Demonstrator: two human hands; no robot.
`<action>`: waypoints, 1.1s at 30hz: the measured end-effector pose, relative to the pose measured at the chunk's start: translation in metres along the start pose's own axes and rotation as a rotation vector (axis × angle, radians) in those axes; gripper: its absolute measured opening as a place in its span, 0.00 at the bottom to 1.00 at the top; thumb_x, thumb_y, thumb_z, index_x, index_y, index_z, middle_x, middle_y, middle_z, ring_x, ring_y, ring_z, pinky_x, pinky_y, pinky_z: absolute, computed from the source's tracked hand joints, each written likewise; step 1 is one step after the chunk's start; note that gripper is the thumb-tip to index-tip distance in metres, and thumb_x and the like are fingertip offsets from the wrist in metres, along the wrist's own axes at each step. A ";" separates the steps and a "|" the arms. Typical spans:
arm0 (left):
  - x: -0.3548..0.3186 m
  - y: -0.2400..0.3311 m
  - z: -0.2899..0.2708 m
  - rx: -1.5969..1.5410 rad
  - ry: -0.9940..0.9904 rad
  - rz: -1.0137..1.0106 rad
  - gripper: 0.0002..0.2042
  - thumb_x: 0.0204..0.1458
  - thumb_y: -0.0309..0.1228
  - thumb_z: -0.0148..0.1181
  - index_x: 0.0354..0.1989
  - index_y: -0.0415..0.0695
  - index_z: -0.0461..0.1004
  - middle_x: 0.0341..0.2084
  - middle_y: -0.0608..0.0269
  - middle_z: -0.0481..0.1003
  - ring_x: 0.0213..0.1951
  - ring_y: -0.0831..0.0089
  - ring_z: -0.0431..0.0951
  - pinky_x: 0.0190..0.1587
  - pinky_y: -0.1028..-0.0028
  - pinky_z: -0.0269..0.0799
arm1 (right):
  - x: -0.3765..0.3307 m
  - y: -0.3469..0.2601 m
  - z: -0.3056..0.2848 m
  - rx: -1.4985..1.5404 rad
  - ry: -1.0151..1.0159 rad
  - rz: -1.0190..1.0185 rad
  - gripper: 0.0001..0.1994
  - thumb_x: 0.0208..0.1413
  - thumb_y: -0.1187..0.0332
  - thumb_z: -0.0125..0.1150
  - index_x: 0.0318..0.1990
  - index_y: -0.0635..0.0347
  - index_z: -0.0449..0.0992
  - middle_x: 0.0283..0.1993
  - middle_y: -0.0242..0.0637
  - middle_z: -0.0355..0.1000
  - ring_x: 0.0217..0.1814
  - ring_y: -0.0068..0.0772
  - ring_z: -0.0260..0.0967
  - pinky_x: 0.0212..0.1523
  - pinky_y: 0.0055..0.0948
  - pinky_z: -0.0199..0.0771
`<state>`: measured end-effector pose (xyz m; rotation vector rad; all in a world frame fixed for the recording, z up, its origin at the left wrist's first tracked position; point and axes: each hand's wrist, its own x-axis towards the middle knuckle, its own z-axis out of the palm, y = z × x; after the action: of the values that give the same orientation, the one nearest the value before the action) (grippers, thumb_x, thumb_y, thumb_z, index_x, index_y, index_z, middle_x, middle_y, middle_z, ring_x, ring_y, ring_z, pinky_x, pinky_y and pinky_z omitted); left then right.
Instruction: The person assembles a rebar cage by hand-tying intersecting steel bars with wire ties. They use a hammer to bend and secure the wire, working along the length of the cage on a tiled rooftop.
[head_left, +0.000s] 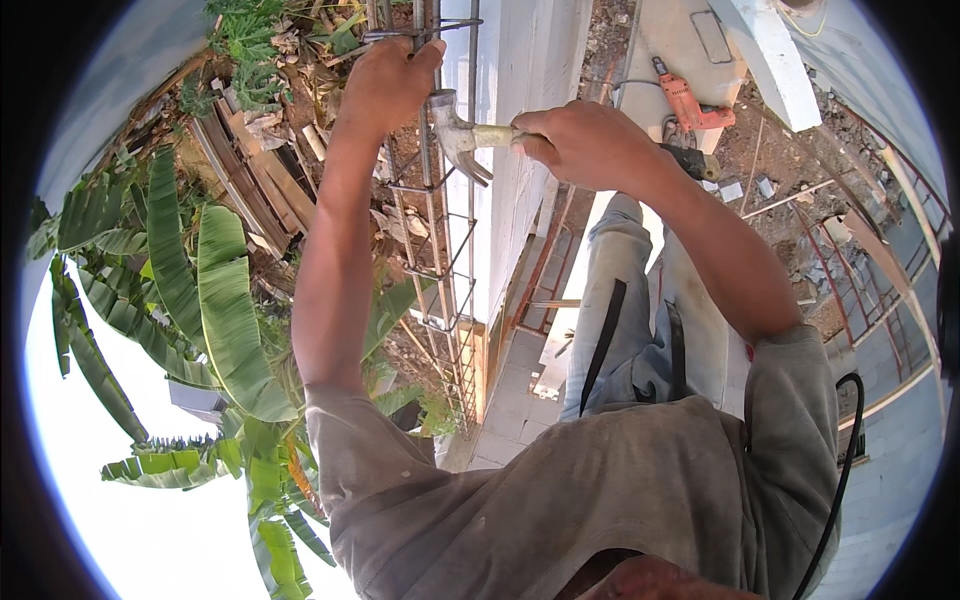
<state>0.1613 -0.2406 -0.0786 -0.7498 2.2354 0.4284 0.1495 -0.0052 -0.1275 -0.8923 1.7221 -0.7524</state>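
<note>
My right hand (585, 145) is wrapped round the handle of a claw hammer (457, 136), just behind its metal head. The hammer lies crosswise, its head beside the upright steel bars and its claw pointing down in the picture. My left hand (392, 85) is closed at the rebar cage (428, 160), close to a tie ring. Its thumb shows against the bars, while most of its fingers are hidden. Long bars and square rings make up the cage, which runs along a pale wall face (515, 90).
An orange power drill (685, 105) lies on a board (665, 35) at the upper right. Planks (255, 175) and dry leaves cover the ground at left, above banana leaves (235, 310). A white block-like piece (775, 65) juts in near the drill; red metal frames stand at right.
</note>
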 end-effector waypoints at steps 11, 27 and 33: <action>0.000 -0.004 0.002 0.022 0.072 0.058 0.28 0.55 0.51 0.51 0.38 0.30 0.76 0.41 0.31 0.74 0.48 0.42 0.73 0.53 0.56 0.66 | -0.006 0.007 0.010 -0.048 -0.108 -0.085 0.14 0.60 0.56 0.53 0.46 0.51 0.78 0.24 0.42 0.73 0.30 0.46 0.74 0.31 0.44 0.72; -0.002 -0.012 0.015 -0.009 0.230 0.094 0.34 0.53 0.58 0.52 0.43 0.32 0.75 0.36 0.37 0.76 0.45 0.46 0.76 0.51 0.57 0.66 | -0.005 0.005 0.013 -0.056 -0.004 -0.066 0.13 0.58 0.56 0.55 0.45 0.48 0.79 0.28 0.44 0.76 0.32 0.45 0.75 0.34 0.45 0.73; 0.012 -0.023 0.016 0.007 0.172 0.123 0.29 0.53 0.57 0.53 0.40 0.36 0.78 0.29 0.40 0.75 0.40 0.48 0.76 0.46 0.57 0.67 | -0.003 0.005 0.005 -0.071 -0.052 0.009 0.13 0.59 0.57 0.55 0.45 0.48 0.79 0.27 0.42 0.75 0.32 0.46 0.75 0.35 0.45 0.74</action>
<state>0.1772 -0.2552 -0.1003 -0.6689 2.4519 0.4292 0.1538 0.0001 -0.1319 -0.9439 1.7148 -0.6598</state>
